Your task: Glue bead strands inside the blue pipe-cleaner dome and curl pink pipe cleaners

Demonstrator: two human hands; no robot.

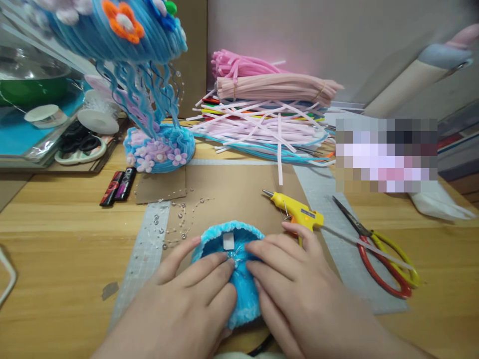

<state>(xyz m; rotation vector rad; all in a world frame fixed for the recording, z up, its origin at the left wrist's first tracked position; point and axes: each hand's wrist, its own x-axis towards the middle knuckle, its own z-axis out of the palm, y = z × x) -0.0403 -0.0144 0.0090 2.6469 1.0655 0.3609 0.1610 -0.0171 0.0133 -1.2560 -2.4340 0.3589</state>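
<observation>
A fuzzy blue dome-shaped craft piece [239, 279], made of pipe cleaners, lies hollow side up on the brown cardboard sheet [232, 194]. A small white tab [228, 241] sticks up inside its rim. My left hand [194, 294] and my right hand [288, 279] both press on it, fingertips meeting at its middle over a thin clear strand. A yellow glue gun [297, 212] lies just behind my right hand.
Red and yellow scissors [381, 259] lie at the right on the grey cutting mat [337, 239]. A finished blue jellyfish-like ornament [149, 75] stands at the back left. Piles of pink and white pipe cleaners [269, 104] sit behind. Clear bead strands [175, 219] and two lighters [119, 187] lie left.
</observation>
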